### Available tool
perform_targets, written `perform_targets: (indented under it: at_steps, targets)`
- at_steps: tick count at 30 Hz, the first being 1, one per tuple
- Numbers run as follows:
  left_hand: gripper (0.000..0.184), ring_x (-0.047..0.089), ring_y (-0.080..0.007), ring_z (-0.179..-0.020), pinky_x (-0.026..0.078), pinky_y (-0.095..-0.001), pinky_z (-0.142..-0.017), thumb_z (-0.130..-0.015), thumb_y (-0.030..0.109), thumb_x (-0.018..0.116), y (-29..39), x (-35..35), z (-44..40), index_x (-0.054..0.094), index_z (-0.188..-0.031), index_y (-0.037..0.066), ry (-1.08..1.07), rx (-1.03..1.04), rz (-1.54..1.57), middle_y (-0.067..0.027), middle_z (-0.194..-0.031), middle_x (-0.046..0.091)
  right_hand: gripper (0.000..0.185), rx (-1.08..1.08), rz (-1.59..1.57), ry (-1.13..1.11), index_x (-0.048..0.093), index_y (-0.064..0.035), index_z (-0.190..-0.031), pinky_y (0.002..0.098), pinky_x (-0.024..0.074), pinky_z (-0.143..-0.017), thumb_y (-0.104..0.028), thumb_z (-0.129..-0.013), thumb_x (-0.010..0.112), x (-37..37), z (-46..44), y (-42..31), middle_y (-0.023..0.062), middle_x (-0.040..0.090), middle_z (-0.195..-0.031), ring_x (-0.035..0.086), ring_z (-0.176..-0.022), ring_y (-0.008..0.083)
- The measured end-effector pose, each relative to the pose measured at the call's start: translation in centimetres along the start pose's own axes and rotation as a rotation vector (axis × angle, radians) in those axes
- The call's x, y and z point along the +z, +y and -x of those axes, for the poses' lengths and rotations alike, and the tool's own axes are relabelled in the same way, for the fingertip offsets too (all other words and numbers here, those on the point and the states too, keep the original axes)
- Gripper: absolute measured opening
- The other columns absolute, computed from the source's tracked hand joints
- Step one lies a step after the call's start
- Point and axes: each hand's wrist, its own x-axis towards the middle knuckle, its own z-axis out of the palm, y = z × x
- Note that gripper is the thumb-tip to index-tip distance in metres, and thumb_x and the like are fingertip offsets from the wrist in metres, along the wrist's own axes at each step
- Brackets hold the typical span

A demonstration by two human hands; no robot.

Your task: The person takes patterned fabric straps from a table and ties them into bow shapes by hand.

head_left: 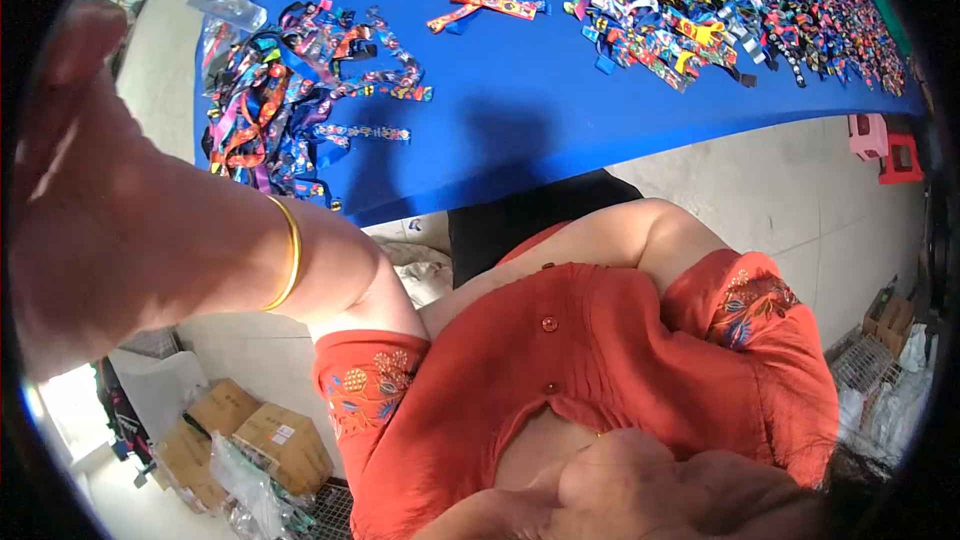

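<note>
My left hand (pixel 85 180) is raised close to the camera at the left edge. One digit is stretched out and the other fingers run out of view; nothing shows in the hand. A gold bangle (pixel 292 255) circles that wrist. Nearest beyond it on the blue table (pixel 450 150) lies a tangled heap of colourful printed straps (pixel 270 105). My right forearm (pixel 570 238) crosses low in front of my body, and my right hand is hidden behind the red top (pixel 600 350).
Some crossed red printed straps (pixel 490 2) lie mid-table. A large strap pile (pixel 720 10) covers the right side. A clear plastic container (pixel 228 5) sits at the far left. Cardboard boxes (pixel 275 445) stand on the floor, with pink and red stools (pixel 900 155) at right.
</note>
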Motion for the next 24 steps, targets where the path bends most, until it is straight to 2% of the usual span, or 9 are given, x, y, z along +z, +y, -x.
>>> perform_targets:
  at_steps: [4,8,9,10,13,17,20,22,24]
  targets:
    - [0.037,0.064,-0.0199,-0.057,0.051,-0.0291,-0.053,-0.101,0.02,0.043,1.0,-0.5,1.3,0.065,-0.112,-0.009,0.045,-0.072,-0.029,-0.0194,-0.074,0.068,0.022,0.023,0.387,0.067,0.068,-0.0016,-0.106,0.0413,0.0537,-0.071,-0.016,-0.091,0.06,-1.1,4.7,-2.3,0.0144,0.071,-0.092,0.067,-0.08,0.0298]
    - [0.032,0.06,-0.0223,-0.052,0.048,-0.0286,-0.05,-0.095,0.015,0.054,4.9,3.9,7.5,0.067,-0.098,-0.015,0.326,-0.425,-0.261,-0.0205,-0.07,0.065,0.022,-0.052,0.698,0.019,0.068,-0.002,-0.103,0.0428,0.0538,-0.07,-0.017,-0.09,0.06,-1.0,4.1,-4.8,0.0154,0.071,-0.091,0.068,-0.079,0.0319]
    - [0.028,0.058,-0.0195,-0.048,0.042,-0.0242,-0.046,-0.096,0.013,0.055,5.0,4.3,9.0,0.067,-0.094,-0.013,0.336,-0.473,-0.237,-0.0182,-0.066,0.064,0.022,-0.08,0.772,-0.016,0.069,-0.0022,-0.102,0.0431,0.0538,-0.069,-0.017,-0.089,0.06,-0.8,3.5,-5.5,0.0157,0.071,-0.09,0.068,-0.079,0.0324]
    - [0.017,0.061,-0.017,-0.052,0.049,-0.0268,-0.058,-0.092,0.004,0.058,5.6,4.6,10.6,0.068,-0.089,-0.008,0.309,-0.568,-0.164,-0.0154,-0.078,0.069,0.022,-0.108,0.844,-0.052,0.069,-0.0023,-0.102,0.0435,0.0539,-0.069,-0.018,-0.089,0.06,-0.6,3.0,-6.1,0.016,0.071,-0.09,0.068,-0.079,0.0329]
    - [0.017,0.063,-0.0154,-0.059,0.05,-0.0265,-0.061,-0.095,-0.002,0.052,7.4,5.8,14.2,0.069,-0.092,-0.008,0.339,-0.785,-0.066,-0.0136,-0.075,0.067,0.022,-0.18,1.012,-0.198,0.069,-0.0026,-0.1,0.0446,0.054,-0.068,-0.019,-0.088,0.06,0.2,1.0,-7.7,0.0168,0.071,-0.089,0.069,-0.079,0.0345]
    - [0.019,0.063,-0.0154,-0.06,0.051,-0.0281,-0.06,-0.102,0.008,0.053,3.6,6.3,17.4,0.066,-0.098,-0.006,0.219,-0.92,0.161,-0.0102,-0.069,0.065,0.022,-0.264,1.187,-0.443,0.069,-0.0031,-0.097,0.046,0.0541,-0.067,-0.021,-0.087,0.06,1.5,-1.6,-10.1,0.0178,0.071,-0.087,0.069,-0.078,0.0366]
    - [0.03,0.064,-0.0179,-0.062,0.053,-0.0303,-0.056,-0.105,0.024,0.05,-0.6,9.9,22.0,0.063,-0.105,-0.003,0.233,-1.124,0.476,-0.0114,-0.076,0.067,0.022,-0.461,1.147,-0.387,0.07,-0.0031,-0.092,0.0469,0.054,-0.066,-0.021,-0.083,0.062,2.3,-2.1,-12.5,0.0183,0.071,-0.083,0.07,-0.076,0.0377]
    - [0.026,0.065,-0.0168,-0.065,0.055,-0.0297,-0.062,-0.106,0.02,0.047,-1.8,13.9,24.5,0.062,-0.109,-0.001,0.056,-1.267,0.631,-0.0114,-0.082,0.069,0.023,-0.65,1.062,-0.266,0.071,-0.0025,-0.086,0.0473,0.0537,-0.065,-0.021,-0.075,0.064,2.9,-1.9,-13.7,0.018,0.071,-0.077,0.07,-0.072,0.0381]
    - [0.028,0.066,-0.0191,-0.066,0.055,-0.0318,-0.062,-0.104,0.025,0.049,-1.9,17.3,28.2,0.064,-0.106,0.0,-0.247,-1.314,0.834,-0.0127,-0.084,0.07,0.02,-0.813,1.141,-0.265,0.067,-0.0038,-0.078,0.0466,0.0531,-0.062,-0.024,-0.079,0.064,4.2,-2.9,-13.4,0.0128,0.069,-0.072,0.069,-0.069,0.0339]
